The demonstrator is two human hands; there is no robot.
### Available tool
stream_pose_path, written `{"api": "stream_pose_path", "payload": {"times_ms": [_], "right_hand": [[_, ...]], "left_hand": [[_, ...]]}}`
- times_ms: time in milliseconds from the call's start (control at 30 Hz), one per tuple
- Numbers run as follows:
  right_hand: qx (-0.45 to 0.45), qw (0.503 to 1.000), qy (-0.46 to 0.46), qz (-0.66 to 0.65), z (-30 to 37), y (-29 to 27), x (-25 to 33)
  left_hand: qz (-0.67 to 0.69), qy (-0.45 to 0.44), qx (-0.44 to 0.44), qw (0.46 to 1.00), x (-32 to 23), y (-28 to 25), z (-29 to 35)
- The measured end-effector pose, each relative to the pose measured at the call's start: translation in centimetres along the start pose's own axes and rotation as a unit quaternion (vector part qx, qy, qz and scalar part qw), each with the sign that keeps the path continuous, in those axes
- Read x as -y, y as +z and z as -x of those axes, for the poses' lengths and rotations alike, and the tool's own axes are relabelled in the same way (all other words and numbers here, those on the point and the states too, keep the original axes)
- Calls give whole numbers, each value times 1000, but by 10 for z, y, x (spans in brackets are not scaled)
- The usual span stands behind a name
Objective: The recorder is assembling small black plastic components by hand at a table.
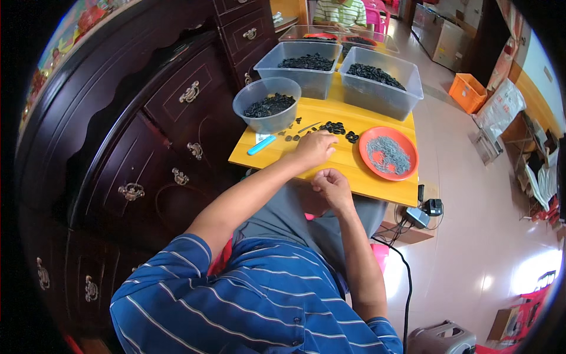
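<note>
Just beyond the left hand (314, 148), in a loose cluster on the yellow table (348, 170), small black pieces (334, 127), glossy and rounded, with a few more just to the right. Reaches with the left hand to the near side of this cluster, back of the hand up and fingers bent down; cannot tell whether gripping anything. Holds the right hand (333, 186) at the table's near edge, fingers curled in toward the thumb; cannot tell whether closed on some small thing.

To the left of the cluster, a slim grey strip (309, 127) and scattered brownish bits (288, 138); farther left, a bright blue bar (261, 145) lying at a slant beside a white paper (259, 137). To the right, a round orange-red plate (384, 131) with a heap of thin grey slivers (388, 152).

Behind the cluster at the left, a round translucent tub (268, 124); farther back, side by side, a left bin (300, 81) and a right bin (377, 99), both rectangular and partly filled with dark pieces, like the tub.

Along the left, a dark wooden cabinet (150, 147) with ornate handles. Beyond the table's far end, a person in a striped shirt (340, 13); on the floor at the right, an orange crate (470, 97).
</note>
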State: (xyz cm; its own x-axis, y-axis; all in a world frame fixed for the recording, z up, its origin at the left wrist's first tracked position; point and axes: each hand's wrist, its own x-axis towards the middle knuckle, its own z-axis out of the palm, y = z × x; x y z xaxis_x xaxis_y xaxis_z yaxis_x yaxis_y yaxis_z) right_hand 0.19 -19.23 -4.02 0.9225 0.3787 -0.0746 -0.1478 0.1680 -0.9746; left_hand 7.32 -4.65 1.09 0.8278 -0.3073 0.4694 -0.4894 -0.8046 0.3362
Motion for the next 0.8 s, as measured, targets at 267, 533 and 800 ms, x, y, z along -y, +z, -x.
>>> {"api": "stream_pose_path", "payload": {"times_ms": [267, 533, 800], "right_hand": [[22, 999, -16, 43, 1, 1, -6], [-10, 997, -14, 76, -4, 0, -15], [-10, 993, -9, 115, -3, -1, -8]], "left_hand": [[19, 75, 68, 995, -48, 45, -61], [-101, 71, 221, 968, -73, 73, -96], [-158, 127, 196, 959, -66, 87, -97]]}}
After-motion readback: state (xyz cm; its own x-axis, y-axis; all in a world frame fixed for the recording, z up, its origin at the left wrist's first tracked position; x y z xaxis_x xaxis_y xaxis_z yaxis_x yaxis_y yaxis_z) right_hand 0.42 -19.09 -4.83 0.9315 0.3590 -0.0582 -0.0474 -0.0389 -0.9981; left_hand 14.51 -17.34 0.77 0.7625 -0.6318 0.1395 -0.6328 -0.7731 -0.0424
